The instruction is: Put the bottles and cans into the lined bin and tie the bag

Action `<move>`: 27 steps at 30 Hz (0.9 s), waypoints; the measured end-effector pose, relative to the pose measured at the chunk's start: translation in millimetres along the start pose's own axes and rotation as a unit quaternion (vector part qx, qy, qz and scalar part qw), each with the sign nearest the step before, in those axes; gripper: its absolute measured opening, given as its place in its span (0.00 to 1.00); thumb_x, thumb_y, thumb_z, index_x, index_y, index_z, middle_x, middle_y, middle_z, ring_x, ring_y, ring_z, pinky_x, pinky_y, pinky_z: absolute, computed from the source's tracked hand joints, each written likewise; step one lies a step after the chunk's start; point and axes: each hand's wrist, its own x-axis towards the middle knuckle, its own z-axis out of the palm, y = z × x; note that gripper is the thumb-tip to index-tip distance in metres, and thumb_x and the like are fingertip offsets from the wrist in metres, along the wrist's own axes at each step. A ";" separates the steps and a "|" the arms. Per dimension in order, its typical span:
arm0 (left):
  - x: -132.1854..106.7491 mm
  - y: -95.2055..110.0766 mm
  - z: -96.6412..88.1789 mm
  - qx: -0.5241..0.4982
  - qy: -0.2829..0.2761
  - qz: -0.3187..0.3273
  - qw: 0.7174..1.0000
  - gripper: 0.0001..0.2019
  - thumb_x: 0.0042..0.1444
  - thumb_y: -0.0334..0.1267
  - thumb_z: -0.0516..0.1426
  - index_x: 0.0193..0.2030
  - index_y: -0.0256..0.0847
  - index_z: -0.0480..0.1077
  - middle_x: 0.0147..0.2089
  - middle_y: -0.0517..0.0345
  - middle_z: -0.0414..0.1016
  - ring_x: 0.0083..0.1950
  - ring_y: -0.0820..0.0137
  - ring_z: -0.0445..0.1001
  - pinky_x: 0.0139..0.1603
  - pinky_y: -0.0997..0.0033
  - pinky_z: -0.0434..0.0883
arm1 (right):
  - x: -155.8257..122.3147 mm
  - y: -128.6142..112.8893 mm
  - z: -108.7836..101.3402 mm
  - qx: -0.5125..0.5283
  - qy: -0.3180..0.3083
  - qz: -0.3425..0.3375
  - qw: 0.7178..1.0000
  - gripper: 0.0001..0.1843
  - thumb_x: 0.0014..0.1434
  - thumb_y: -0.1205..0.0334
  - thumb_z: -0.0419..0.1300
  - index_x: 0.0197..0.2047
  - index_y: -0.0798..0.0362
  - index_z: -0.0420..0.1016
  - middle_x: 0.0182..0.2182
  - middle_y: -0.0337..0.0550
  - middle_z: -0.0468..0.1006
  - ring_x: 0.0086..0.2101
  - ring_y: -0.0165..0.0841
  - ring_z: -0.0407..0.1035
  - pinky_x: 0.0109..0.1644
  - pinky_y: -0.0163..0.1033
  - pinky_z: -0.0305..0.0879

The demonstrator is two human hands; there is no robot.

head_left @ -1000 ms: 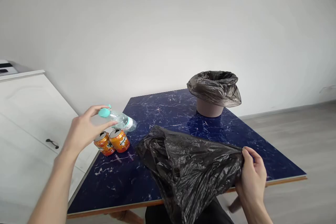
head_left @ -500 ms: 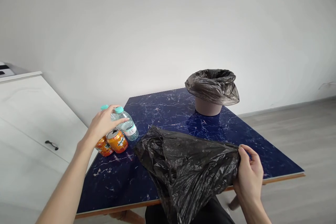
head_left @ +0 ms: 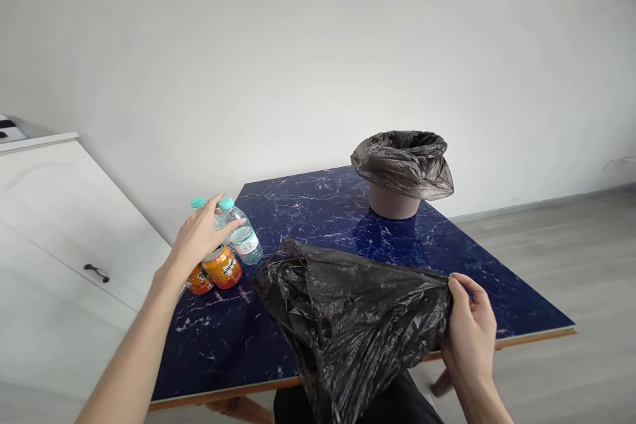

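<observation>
My left hand reaches over the cans, its thumb across the front of a clear plastic bottle with a turquoise cap and white label. Its fingers curl behind the bottle's neck, partly hidden. A second turquoise-capped bottle stands behind this hand, mostly covered. Two orange soda cans, a nearer can and a partly hidden can, stand below the hand. My right hand pinches the right edge of a black plastic bag, which drapes over the table's front edge.
A pinkish-grey bin, lined with a dark bag, stands at the back right of the blue marbled table. A white cabinet with a black handle is on the left. Behind the table rises a pale wall.
My left hand has shifted slightly up and right, its thumb closer around the bottle's upper part. The right hand and black bag have hardly moved.
</observation>
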 end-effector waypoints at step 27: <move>-147.2 78.9 86.5 -0.138 -0.145 0.265 0.943 0.11 0.77 0.41 0.52 0.52 0.49 0.77 0.53 0.54 0.81 0.56 0.58 0.78 0.59 0.54 0.73 | 38.9 -19.7 -35.4 -0.099 -0.078 -0.007 0.992 0.36 0.48 0.37 0.76 0.54 0.48 0.79 0.30 0.37 0.78 0.28 0.34 0.69 0.29 0.36 0.63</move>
